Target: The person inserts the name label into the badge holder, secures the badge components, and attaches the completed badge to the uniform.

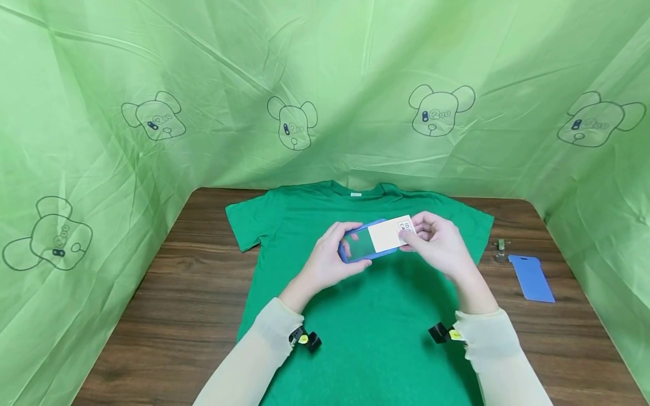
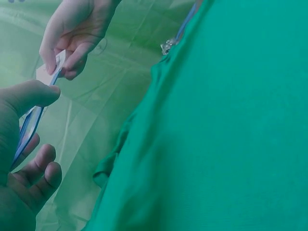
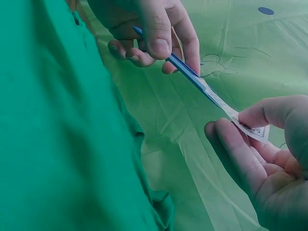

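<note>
Over the green T-shirt (image 1: 325,316), my left hand (image 1: 330,254) grips a blue-framed clear card holder (image 1: 358,246) by its edges, thumb on the near side and fingers on the far side. A white ID card (image 1: 388,234) lies partly inside the holder, its printed end sticking out at the right. My right hand (image 1: 437,242) pinches that end between thumb and fingers. In the right wrist view the card (image 3: 252,132) bends a little where it leaves the blue frame (image 3: 192,79).
To the right on the wooden table (image 1: 167,316) lie a flat blue plastic piece (image 1: 532,278) with a slot and a small metal clip (image 1: 501,246) with a clear strap. Light green fabric (image 1: 355,73) with bear drawings walls the table at the back and sides.
</note>
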Tool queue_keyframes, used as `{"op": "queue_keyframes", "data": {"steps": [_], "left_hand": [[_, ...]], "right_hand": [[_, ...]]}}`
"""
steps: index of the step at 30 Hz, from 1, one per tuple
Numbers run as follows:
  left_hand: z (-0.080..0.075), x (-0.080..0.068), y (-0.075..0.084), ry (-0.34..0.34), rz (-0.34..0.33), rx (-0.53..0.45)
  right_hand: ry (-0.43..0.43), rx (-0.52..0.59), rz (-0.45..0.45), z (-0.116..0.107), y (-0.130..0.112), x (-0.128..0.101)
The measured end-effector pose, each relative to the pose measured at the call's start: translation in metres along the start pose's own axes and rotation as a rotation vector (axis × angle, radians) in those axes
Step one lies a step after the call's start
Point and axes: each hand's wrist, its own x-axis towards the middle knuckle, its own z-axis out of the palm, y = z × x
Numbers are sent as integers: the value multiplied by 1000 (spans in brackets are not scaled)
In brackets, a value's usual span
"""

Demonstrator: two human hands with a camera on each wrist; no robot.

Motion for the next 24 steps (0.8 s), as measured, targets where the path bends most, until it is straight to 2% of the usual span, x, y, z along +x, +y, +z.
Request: {"op": "queue_keyframes", "data": {"steps": [13,21,24], "left_hand": [[1,0,0,-16,-13,-3],[0,0,0,-10,-15,13],[0,0,1,-10,-19,17]], "right_hand": [[-12,-55,9,11,2,2],[-56,42,53,19,3,3],[-76,46,57,22,3,2]]}}
